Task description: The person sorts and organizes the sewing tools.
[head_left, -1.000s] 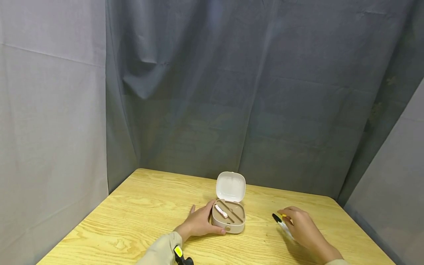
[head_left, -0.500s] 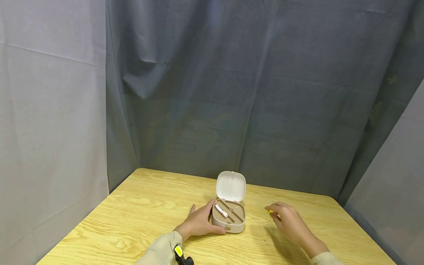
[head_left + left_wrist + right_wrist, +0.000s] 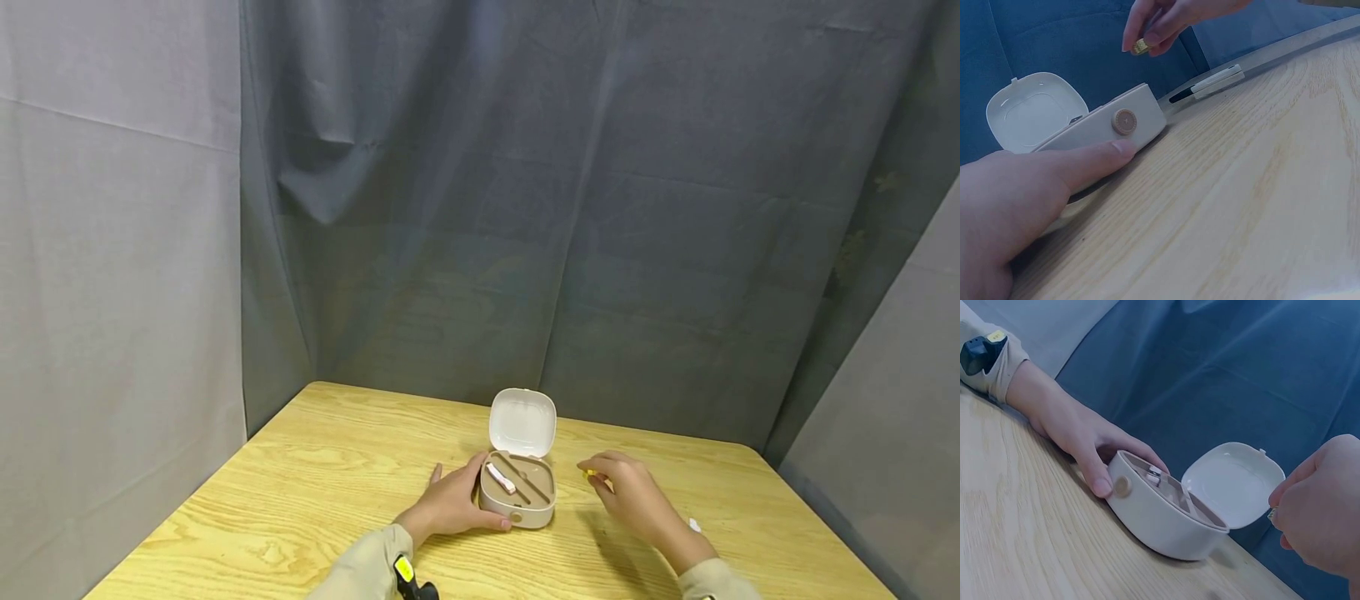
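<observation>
A small white case (image 3: 517,515) stands on the table with its lid (image 3: 522,423) raised. My left hand (image 3: 452,502) holds the case's left side, the thumb on the front beside a round tan button (image 3: 1124,122) and the other fingers round the side. In the case's tan divided tray (image 3: 537,476) lies a small white-and-pink item (image 3: 501,478), with a metallic part visible in the right wrist view. To the right of the case, my right hand (image 3: 633,498) pinches a small yellow piece (image 3: 1141,46) above the table; fingers hide much of it, so its kind is unclear.
A white pen-like thing with a black end (image 3: 1207,84) lies on the table right of the case; in the head view my right arm mostly covers it. The wooden table (image 3: 315,467) meets grey curtains (image 3: 420,250) at the back and sides.
My right hand has moved left toward the case, lifting the yellow piece away from beside the black-and-white pen-like thing. My left hand and the case have stayed in place.
</observation>
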`<action>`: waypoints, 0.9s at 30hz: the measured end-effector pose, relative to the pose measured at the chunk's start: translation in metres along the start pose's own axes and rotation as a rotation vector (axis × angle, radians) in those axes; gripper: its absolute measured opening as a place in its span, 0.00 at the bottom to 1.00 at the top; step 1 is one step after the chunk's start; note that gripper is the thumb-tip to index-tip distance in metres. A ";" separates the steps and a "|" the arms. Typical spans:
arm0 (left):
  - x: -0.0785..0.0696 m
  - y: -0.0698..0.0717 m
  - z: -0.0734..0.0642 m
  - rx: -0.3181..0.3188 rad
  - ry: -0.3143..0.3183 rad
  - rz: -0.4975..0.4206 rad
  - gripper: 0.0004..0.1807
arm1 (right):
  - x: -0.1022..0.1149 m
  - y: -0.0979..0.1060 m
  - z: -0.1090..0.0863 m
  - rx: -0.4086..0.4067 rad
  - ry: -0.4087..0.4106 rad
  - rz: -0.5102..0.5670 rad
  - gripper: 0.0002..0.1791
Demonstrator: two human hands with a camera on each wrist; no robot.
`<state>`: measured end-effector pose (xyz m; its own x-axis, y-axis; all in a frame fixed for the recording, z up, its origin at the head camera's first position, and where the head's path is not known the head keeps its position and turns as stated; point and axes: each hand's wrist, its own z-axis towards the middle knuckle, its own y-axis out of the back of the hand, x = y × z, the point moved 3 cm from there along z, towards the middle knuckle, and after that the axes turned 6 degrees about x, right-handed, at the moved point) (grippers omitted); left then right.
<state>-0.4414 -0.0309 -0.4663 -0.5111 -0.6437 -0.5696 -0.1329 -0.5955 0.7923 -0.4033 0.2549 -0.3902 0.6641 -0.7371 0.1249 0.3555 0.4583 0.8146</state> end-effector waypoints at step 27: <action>-0.001 0.000 0.000 0.004 0.013 0.025 0.67 | 0.043 -0.036 0.031 0.112 0.112 0.135 0.12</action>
<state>-0.4412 -0.0303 -0.4661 -0.5033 -0.6648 -0.5520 -0.1231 -0.5772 0.8073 -0.4076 0.1914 -0.3965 0.7723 -0.6097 0.1784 0.1871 0.4866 0.8533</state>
